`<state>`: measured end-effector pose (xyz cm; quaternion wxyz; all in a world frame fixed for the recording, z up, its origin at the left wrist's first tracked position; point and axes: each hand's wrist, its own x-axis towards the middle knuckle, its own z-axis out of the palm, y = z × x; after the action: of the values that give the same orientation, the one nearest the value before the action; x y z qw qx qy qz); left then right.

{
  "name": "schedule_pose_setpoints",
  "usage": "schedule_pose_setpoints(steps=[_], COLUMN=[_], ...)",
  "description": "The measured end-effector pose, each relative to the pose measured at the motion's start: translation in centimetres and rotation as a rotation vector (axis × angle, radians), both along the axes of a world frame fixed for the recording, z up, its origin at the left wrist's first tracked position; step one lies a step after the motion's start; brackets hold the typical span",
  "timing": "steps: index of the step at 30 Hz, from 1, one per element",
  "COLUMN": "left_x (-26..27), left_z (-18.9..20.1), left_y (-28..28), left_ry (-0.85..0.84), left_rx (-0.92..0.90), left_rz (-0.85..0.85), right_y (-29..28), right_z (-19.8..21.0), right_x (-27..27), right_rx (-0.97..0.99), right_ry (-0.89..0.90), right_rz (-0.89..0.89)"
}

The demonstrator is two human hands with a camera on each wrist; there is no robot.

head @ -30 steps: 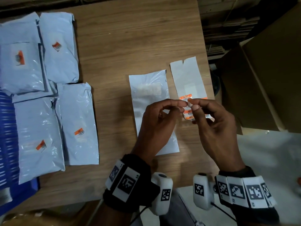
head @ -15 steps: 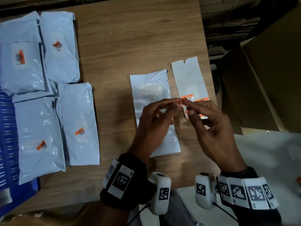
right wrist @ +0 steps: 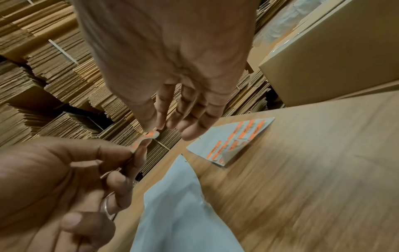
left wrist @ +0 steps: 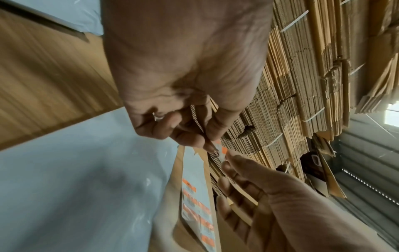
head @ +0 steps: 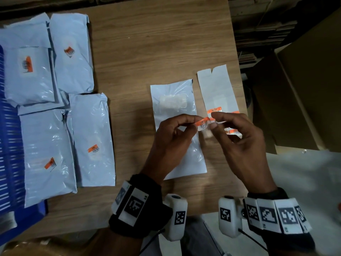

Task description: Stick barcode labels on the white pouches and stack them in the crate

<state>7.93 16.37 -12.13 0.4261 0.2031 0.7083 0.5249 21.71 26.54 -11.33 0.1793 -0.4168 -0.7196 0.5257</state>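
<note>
A small orange-and-white barcode label is pinched between my left hand's thumb and forefinger, above the right edge of a plain white pouch lying flat on the table. My right hand hovers just right of it with fingers loosely extended, and its fingertips touch the label's free end. The label sheet lies beside the pouch with more orange labels on its near end, partly hidden by my right hand. In the left wrist view the label hangs between both hands.
Several labelled white pouches lie at the table's left, some overlapping a blue crate at the left edge. A large cardboard box stands off the table's right side. Bare wooden tabletop stretches beyond the pouch. Stacked flat cardboard fills the background.
The label has come off the sheet and moved left with my left hand. My right hand's fingers have loosened from their pinch.
</note>
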Motion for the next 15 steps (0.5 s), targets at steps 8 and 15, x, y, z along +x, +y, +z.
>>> schedule_pose_setpoints(steps=[8, 15], left_x=[-0.4, -1.4], left_z=[-0.2, -1.2], left_y=[-1.6, -3.3], left_ry=[0.120, 0.125], left_rx=[-0.020, -0.068], left_rz=[-0.089, 0.165], right_y=[-0.6, -1.9], right_z=[-0.3, -0.9], right_x=[-0.4, -2.4], right_rx=[-0.033, -0.051], right_ry=[-0.037, -0.059], right_rz=[0.039, -0.002])
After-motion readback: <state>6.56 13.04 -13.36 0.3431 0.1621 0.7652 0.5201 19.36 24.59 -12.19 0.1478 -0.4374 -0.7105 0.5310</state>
